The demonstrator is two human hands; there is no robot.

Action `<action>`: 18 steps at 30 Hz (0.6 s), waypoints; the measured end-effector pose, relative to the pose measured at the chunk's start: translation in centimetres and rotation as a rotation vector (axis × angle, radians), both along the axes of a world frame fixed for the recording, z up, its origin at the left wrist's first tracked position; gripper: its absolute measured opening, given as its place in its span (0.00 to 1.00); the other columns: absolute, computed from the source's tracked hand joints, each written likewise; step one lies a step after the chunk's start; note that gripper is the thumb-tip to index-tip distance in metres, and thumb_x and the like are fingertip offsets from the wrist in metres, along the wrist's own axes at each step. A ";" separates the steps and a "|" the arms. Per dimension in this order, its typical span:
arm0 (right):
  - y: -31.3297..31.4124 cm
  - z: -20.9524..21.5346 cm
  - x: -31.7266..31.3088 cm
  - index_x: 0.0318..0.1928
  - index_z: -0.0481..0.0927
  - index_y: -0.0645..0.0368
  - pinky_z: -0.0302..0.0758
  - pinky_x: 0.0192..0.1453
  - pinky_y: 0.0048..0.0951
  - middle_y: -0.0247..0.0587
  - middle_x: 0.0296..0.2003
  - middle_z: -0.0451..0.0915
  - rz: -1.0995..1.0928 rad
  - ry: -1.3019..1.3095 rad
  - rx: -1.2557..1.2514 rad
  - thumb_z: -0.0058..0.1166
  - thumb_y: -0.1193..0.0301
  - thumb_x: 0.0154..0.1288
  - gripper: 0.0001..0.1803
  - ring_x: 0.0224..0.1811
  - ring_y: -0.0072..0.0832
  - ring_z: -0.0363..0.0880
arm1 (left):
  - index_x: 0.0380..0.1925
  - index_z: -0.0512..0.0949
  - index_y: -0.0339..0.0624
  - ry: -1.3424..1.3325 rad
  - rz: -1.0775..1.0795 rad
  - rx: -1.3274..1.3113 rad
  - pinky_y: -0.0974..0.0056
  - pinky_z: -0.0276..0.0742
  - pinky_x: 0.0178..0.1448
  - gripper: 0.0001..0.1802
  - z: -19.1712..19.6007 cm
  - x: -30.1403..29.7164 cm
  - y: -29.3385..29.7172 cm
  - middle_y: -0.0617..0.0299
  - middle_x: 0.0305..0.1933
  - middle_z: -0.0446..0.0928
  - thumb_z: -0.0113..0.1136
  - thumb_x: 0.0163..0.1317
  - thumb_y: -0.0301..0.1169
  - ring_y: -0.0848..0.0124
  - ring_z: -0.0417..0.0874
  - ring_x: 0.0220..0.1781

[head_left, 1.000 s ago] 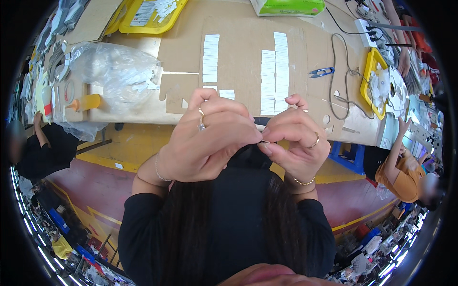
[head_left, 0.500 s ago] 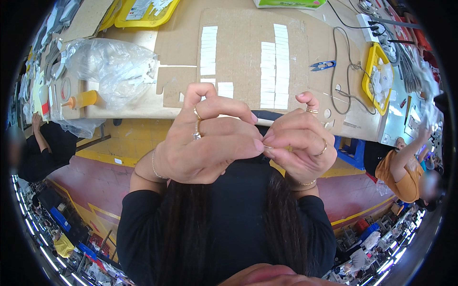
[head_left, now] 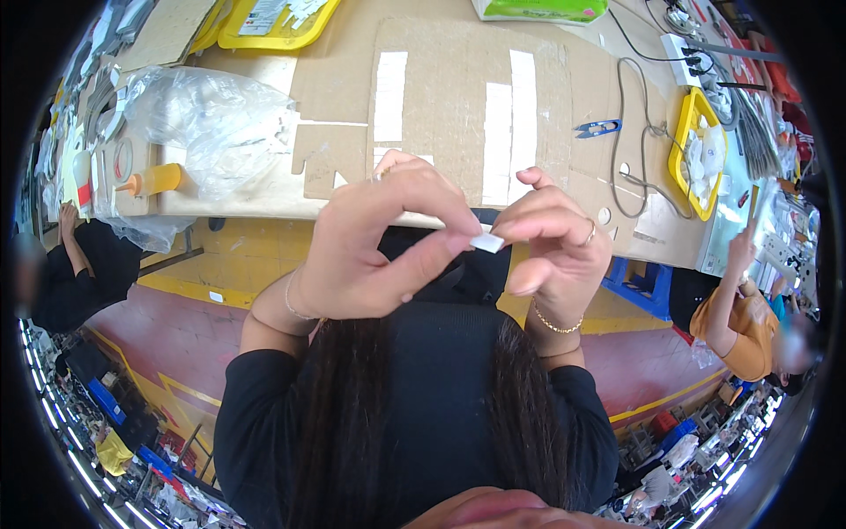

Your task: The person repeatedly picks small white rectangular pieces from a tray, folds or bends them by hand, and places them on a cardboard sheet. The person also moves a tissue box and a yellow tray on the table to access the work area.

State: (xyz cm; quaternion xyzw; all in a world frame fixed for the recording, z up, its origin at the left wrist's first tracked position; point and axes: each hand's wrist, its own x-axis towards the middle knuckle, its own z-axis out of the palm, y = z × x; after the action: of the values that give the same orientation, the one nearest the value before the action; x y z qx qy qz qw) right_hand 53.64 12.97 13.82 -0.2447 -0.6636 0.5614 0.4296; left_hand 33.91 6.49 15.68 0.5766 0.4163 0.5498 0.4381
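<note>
1. My left hand (head_left: 370,251) and right hand (head_left: 555,242) meet in front of my chest, before the near edge of the table (head_left: 335,79).
2. A small flat piece (head_left: 486,242) sits between their fingertips.
3. On the table, a cardboard sheet (head_left: 458,97) lies in the middle.
4. A plastic bag (head_left: 207,123) lies to its left, with a squeeze bottle (head_left: 152,182) nearer me.
5. Snips (head_left: 597,129) and a cable (head_left: 630,132) lie to the right, with a tray (head_left: 680,163) beyond them.
6. Another tray (head_left: 273,22) lies at the far left.

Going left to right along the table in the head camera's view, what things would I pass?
Orange squeeze bottle → crumpled clear plastic bag → cardboard sheet with white strips → small blue snips → yellow tray of white pieces.
</note>
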 end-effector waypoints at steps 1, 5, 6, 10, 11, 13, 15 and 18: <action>0.0 -0.2 0.0 0.33 0.84 0.57 0.59 0.63 0.37 0.31 0.28 0.84 0.012 0.028 -0.091 0.74 0.71 0.47 0.12 0.31 0.21 0.80 | 0.40 0.78 0.38 -0.111 0.016 -0.056 0.67 0.70 0.51 0.10 -0.1 0.3 -0.1 0.62 0.38 0.79 0.63 0.58 0.19 0.72 0.79 0.42; 0.4 -0.7 0.1 0.34 0.85 0.60 0.61 0.61 0.34 0.35 0.30 0.85 0.068 0.035 -0.195 0.68 0.77 0.53 0.07 0.34 0.21 0.79 | 0.42 0.75 0.35 -0.224 0.076 -0.164 0.70 0.72 0.52 0.09 -0.6 0.3 -0.3 0.61 0.40 0.76 0.60 0.62 0.19 0.76 0.77 0.44; 0.4 -0.8 0.0 0.34 0.85 0.60 0.62 0.59 0.32 0.35 0.29 0.85 0.092 0.035 -0.213 0.68 0.77 0.54 0.06 0.33 0.21 0.78 | 0.42 0.75 0.35 -0.229 0.070 -0.157 0.70 0.72 0.52 0.09 -0.7 0.3 -0.2 0.62 0.40 0.76 0.61 0.62 0.19 0.76 0.77 0.44; 0.5 -0.8 -0.7 0.35 0.84 0.63 0.68 0.49 0.27 0.36 0.30 0.83 0.161 0.082 -0.308 0.66 0.77 0.58 0.05 0.33 0.22 0.76 | 0.44 0.75 0.35 -0.225 0.069 -0.137 0.70 0.72 0.52 0.10 -0.9 0.2 -0.1 0.62 0.41 0.76 0.62 0.62 0.20 0.77 0.77 0.45; 0.4 -0.7 -0.9 0.35 0.84 0.63 0.69 0.46 0.25 0.36 0.30 0.82 0.171 0.096 -0.334 0.65 0.77 0.59 0.04 0.33 0.23 0.75 | 0.44 0.75 0.35 -0.218 0.073 -0.137 0.70 0.73 0.52 0.11 -0.9 0.2 -0.1 0.62 0.40 0.76 0.62 0.62 0.21 0.77 0.77 0.45; 0.3 -0.4 -1.1 0.34 0.83 0.64 0.69 0.44 0.24 0.36 0.31 0.80 0.179 0.083 -0.383 0.64 0.77 0.60 0.04 0.34 0.24 0.75 | 0.44 0.75 0.36 -0.176 0.085 -0.129 0.70 0.73 0.52 0.11 -0.9 0.2 -0.2 0.62 0.40 0.77 0.62 0.62 0.21 0.77 0.77 0.44; 0.3 -0.2 -1.4 0.33 0.82 0.64 0.70 0.43 0.24 0.36 0.31 0.79 0.192 0.066 -0.407 0.64 0.78 0.60 0.03 0.34 0.24 0.75 | 0.44 0.75 0.36 -0.155 0.100 -0.117 0.70 0.74 0.51 0.11 -0.8 0.2 -0.1 0.62 0.40 0.77 0.62 0.62 0.21 0.77 0.78 0.43; 0.4 0.0 -1.3 0.32 0.81 0.64 0.69 0.43 0.24 0.36 0.31 0.79 0.189 0.010 -0.342 0.63 0.79 0.60 0.03 0.35 0.24 0.75 | 0.45 0.75 0.35 -0.144 0.124 -0.115 0.69 0.73 0.50 0.12 -0.5 0.4 0.0 0.60 0.39 0.77 0.62 0.61 0.20 0.75 0.78 0.42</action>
State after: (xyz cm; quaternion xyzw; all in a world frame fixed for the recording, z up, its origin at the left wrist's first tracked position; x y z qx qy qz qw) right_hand 52.30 13.41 13.82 -0.2480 -0.5766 0.7049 0.3304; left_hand 34.31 6.48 15.16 0.4829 0.4494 0.5909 0.4645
